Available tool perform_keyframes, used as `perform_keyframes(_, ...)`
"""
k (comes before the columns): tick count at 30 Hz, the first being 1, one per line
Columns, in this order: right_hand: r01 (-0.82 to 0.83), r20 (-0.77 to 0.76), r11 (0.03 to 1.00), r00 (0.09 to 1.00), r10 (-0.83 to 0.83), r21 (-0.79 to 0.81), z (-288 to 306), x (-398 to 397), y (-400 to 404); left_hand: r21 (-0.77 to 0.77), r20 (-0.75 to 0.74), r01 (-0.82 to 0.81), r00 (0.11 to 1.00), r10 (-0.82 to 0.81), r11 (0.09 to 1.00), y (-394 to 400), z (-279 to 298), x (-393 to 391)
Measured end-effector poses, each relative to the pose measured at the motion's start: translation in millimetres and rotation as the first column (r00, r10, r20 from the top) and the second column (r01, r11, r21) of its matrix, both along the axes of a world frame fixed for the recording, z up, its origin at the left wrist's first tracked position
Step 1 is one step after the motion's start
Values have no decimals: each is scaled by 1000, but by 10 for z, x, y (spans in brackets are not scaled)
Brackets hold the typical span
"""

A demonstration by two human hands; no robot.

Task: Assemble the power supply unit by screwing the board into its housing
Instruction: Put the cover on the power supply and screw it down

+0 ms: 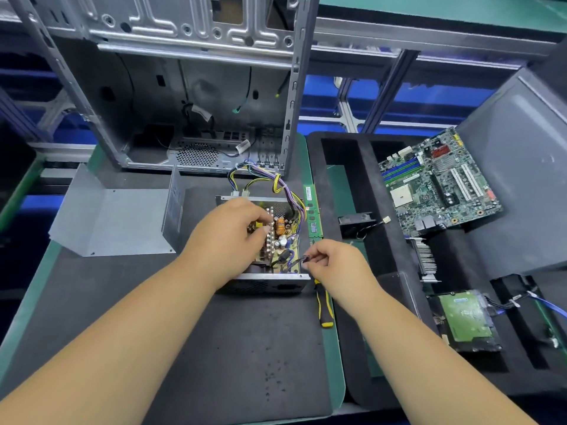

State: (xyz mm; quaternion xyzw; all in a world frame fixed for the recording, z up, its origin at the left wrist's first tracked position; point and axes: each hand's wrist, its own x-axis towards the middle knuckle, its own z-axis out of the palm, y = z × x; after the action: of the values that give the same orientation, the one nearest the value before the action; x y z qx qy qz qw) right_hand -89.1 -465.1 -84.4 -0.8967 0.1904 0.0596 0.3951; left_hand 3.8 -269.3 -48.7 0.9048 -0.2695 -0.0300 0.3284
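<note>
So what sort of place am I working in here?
Likely a computer assembly or repair bench: an open PC case, a foam tray holding a motherboard, and blue bins behind.

I'm at an electronics assembly bench: a bare computer case (pixel 196 87) stands beyond my hands, a motherboard (pixel 438 182) and hard drive (pixel 466 320) lie in a foam tray (pixel 356 179) to their right, and aluminium framing (pixel 383 87) runs behind.
</note>
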Motion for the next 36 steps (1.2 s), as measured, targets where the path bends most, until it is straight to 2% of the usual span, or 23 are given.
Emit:
perform_keyframes(13, 14, -52, 987, 999, -6, 161, -90, 93, 66, 26, 41, 27, 999, -28, 999, 11, -128, -28)
perform_keyframes(21, 41, -67, 982, 997, -29, 186, -111, 76, 61, 42, 53, 19, 998, -21, 999, 1, -114, -44)
perform_keyframes(30, 20, -83, 990, 996, -9, 138, -73, 77, 87, 41, 60, 5, 998, -7, 999, 2, -113, -61)
perform_keyframes(36, -94, -118, 996, 989, 94, 2, -54, 104, 96, 46, 63, -5, 998, 2, 999, 3, -117, -69)
